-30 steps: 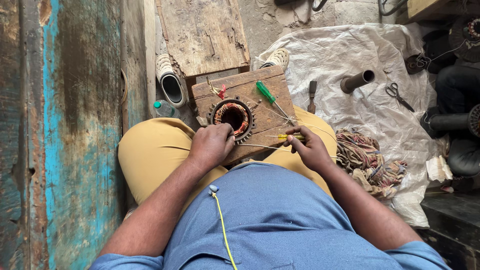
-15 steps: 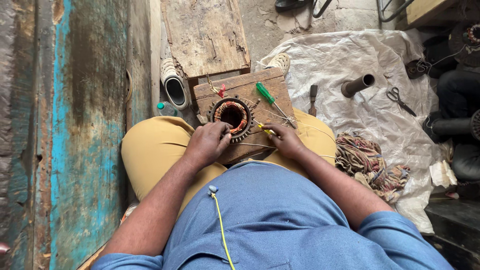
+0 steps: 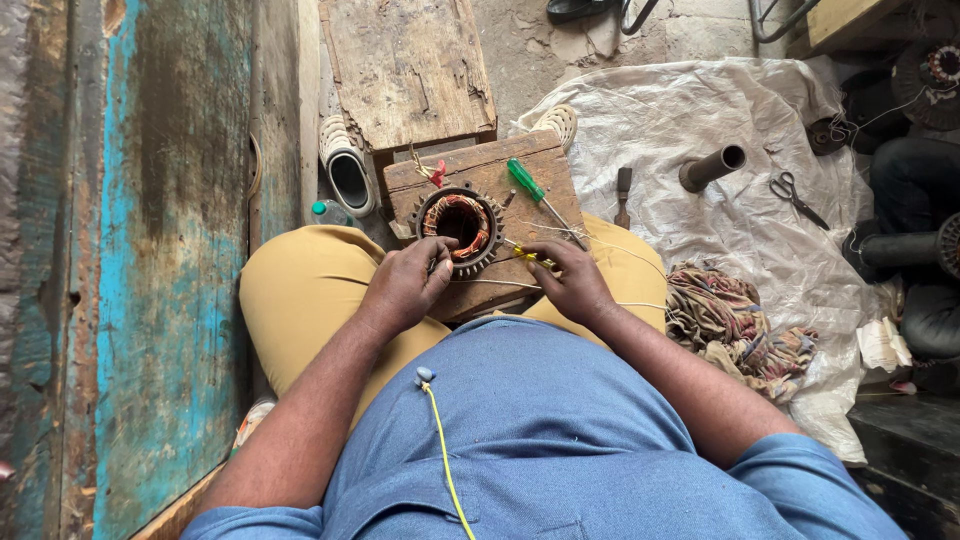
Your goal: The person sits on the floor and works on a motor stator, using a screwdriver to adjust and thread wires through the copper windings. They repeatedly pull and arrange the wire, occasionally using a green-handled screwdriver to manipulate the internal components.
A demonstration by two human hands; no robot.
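Observation:
A round motor stator (image 3: 459,223) with copper windings lies on a wooden block (image 3: 540,215) across my lap. My left hand (image 3: 405,285) grips the stator's near rim with curled fingers. My right hand (image 3: 568,280) is closed on a small yellow tool (image 3: 531,256) whose tip points at the stator's right edge. A thin pale wire (image 3: 500,283) runs along the block between the two hands. A green-handled screwdriver (image 3: 538,193) rests on the block just beyond my right hand.
A white sack (image 3: 700,120) covers the floor to the right, with a metal pipe (image 3: 712,167), scissors (image 3: 795,196), a chisel (image 3: 623,194) and a pile of cloth and wire (image 3: 740,325). A wooden board (image 3: 408,65) and sandals (image 3: 347,165) lie ahead; a blue door (image 3: 130,250) stands left.
My right hand has moved left toward the stator, bringing the yellow tool to its right edge. My left hand has slid slightly closer onto the stator's rim.

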